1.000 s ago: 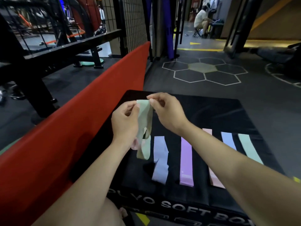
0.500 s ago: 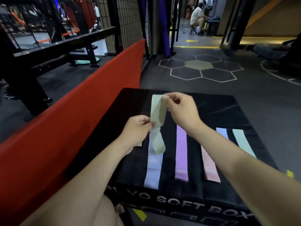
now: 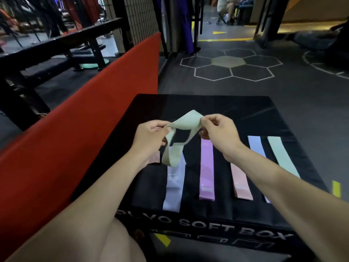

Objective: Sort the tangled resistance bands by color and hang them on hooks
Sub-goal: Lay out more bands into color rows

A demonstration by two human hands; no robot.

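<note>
pinching green band (image 3: 186, 123) btwn both hands, above box (image 3: 222, 108).

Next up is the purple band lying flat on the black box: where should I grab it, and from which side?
Take the purple band at its near end, coming from above on the person's side. It lies flat and straight, its far end sits beneath the right hand, and black gaps separate it from the neighbouring bands, so fingers can probably pinch that end without disturbing them.

Bare black strips of the soft box (image 3: 217, 108) top separate the laid-out bands (image 3: 206, 171); its far half lies open. A red pad (image 3: 79, 129) borders the left edge.
</note>
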